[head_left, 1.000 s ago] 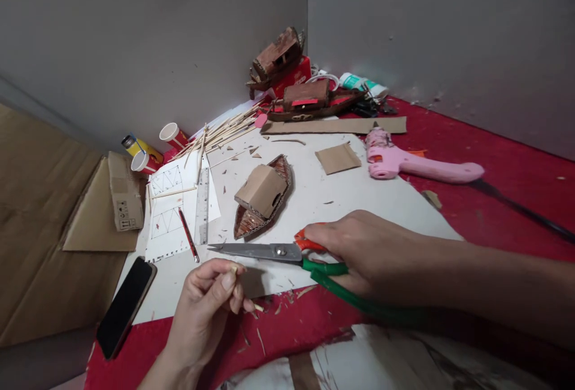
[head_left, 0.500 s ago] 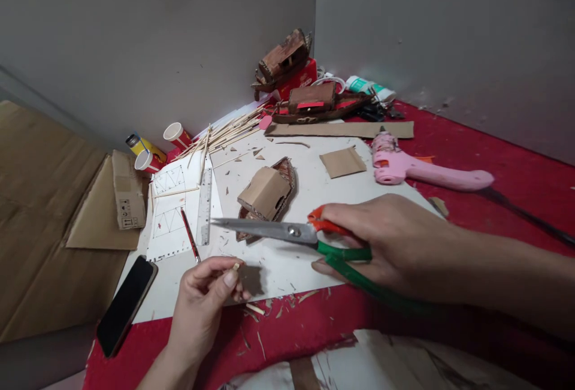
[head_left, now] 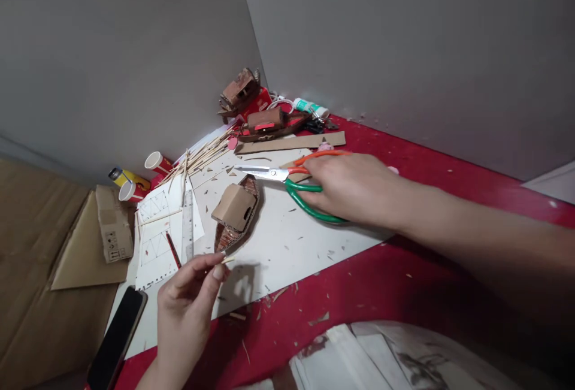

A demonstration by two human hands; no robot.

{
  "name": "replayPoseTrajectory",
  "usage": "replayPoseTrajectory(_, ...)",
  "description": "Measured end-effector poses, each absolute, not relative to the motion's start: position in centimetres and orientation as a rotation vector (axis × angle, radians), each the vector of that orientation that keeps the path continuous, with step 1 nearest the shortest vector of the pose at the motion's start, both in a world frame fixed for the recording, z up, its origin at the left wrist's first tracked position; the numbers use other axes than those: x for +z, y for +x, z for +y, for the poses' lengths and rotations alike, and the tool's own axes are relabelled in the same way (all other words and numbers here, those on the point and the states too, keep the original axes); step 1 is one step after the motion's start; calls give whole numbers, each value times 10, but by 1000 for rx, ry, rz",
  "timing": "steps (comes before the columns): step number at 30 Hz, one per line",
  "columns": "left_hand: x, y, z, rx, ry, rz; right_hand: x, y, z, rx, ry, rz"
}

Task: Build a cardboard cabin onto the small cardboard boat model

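Between thumb and fingertips, my left hand pinches a short piece of wooden stick above the front of the white board. My right hand grips scissors with one orange and one green handle; the blades are nearly together and point left. A small cardboard boat with a curved roof lies on the board, just below the blades. Behind my right hand, the pink glue gun is mostly hidden, as is the square of cardboard.
Wooden sticks lie in a heap at the back left. A ruler, a pencil and paper with drawn patterns are left of the boat. A phone lies front left. Two more boats stand behind a cardboard strip.
My right hand has carried the scissors away from my left hand, toward the back of the board. My left hand still pinches the stick piece. The camera view has turned to the right.
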State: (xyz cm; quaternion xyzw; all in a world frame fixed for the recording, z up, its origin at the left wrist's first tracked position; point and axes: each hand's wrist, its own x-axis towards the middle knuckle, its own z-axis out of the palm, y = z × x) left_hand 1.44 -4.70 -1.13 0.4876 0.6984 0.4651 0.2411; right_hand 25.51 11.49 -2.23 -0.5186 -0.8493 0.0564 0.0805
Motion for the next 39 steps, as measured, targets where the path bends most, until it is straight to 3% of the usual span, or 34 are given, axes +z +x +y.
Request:
replayPoseTrajectory(5,-3,18,-8,1161,2042,1807,-30,243,109,232,-1441,-2601)
replayPoseTrajectory(13,4,22,43,790,2495,1819,-36,245,111,293,-1374,-2559)
replayPoseTrajectory(39,-23,19,67,817,2654,1687,-28,249,115,229,-1536,-2517)
